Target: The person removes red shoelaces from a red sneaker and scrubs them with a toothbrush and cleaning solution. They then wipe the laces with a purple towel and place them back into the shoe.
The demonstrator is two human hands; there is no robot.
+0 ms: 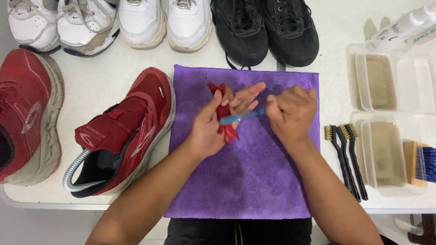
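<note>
Currently my left hand (213, 124) is cupped around a bunched red shoelace (223, 113), fingers half extended, above the purple cloth (245, 181). Lace runs roughly top to bottom across the palm, ends sticking out at both sides. My right hand (293, 113) is fisted on a blue brush (240, 118); its long axis lies near horizontal, tip pointing left onto the lace. Red sneaker (122, 134) sits just left of the cloth.
</note>
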